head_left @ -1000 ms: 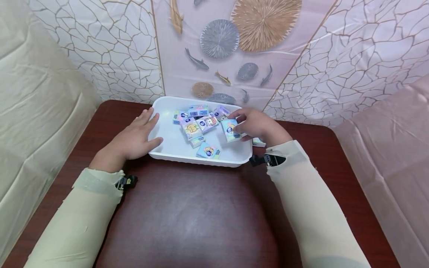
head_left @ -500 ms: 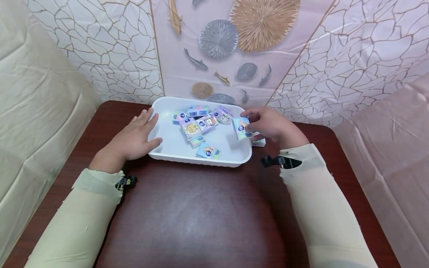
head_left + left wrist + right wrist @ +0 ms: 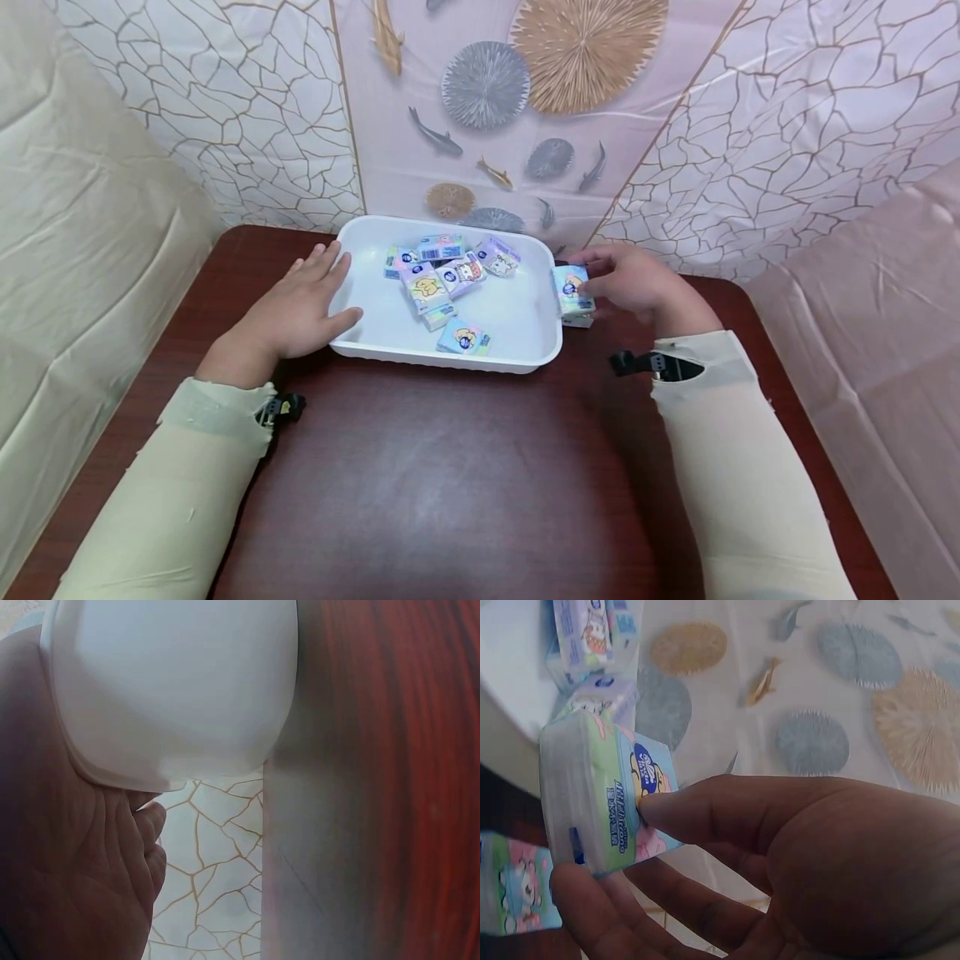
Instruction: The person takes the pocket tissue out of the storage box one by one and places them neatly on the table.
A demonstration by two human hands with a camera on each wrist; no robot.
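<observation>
The left hand [image 3: 288,312] stays flat and relaxed against the tray's [image 3: 420,357] left rim. The right hand [image 3: 637,283], pinching a tissue pack [image 3: 572,290], has carried it out past the tray's right rim, over another pack [image 3: 579,320] on the table [image 3: 450,475].

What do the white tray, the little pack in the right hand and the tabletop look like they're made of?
White tray: probably moulded plastic or foam, matte, with rounded corners and a rolled rim. Pack pinched by the right hand: seemingly a soft tissue packet in glossy printed film, judging by its sheen and rounded edges. Tabletop: dark reddish wood or wood-look laminate, polished; it shows grain streaks and soft reflections.
</observation>
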